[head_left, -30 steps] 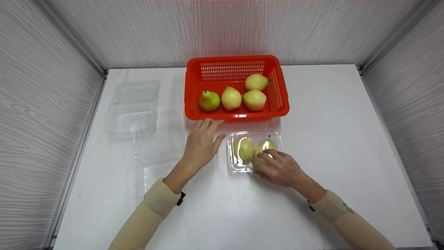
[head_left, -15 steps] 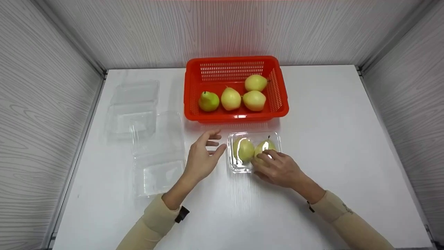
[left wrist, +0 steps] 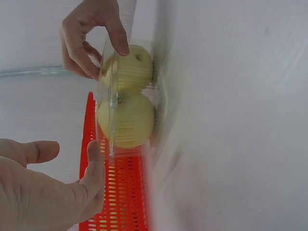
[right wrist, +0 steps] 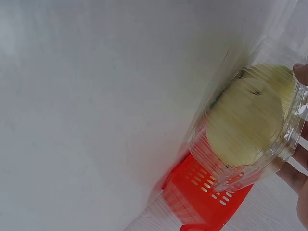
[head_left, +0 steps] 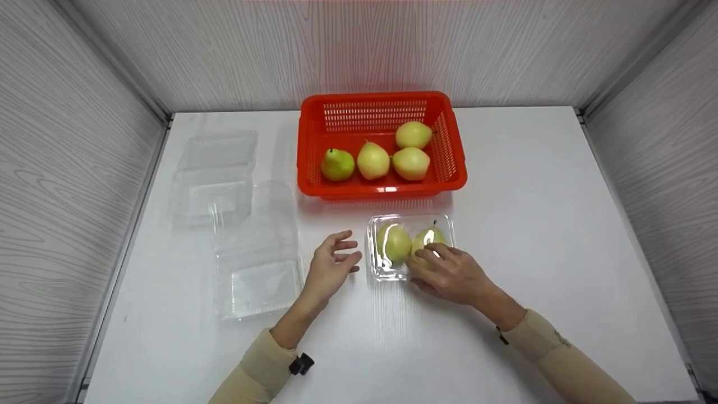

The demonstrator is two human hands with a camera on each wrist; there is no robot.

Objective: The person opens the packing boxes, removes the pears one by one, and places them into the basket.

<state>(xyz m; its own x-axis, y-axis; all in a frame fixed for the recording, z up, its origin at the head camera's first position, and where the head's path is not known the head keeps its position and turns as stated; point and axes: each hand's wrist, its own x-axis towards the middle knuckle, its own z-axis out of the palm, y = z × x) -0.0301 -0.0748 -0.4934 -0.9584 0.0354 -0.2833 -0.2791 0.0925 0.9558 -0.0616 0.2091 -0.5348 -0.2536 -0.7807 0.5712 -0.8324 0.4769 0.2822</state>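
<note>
A clear plastic clamshell box (head_left: 401,273) with its lid down stands on the white table and has two pears (head_left: 394,243) inside. My right hand (head_left: 449,274) holds the box at its near right corner. In the right wrist view the thumb (right wrist: 301,73) lies on the rim and the fingers bend over the lid. My left hand (head_left: 331,268) hovers just left of the box, apart from it in the head view. Its fingers are relaxed and loosely bent, with nothing between them.
Behind the box stands a red basket (head_left: 305,143) with several pears (head_left: 373,161), one greener (head_left: 337,165). Two clear clamshell boxes (head_left: 255,252) (head_left: 216,174) lie unfolded at the left of the table. Grey wood-grain walls (head_left: 224,50) bound the table.
My left hand has come back from near the basket's front edge, down toward the left side of the box, its fingers bending. My right hand has stayed on the box.
</note>
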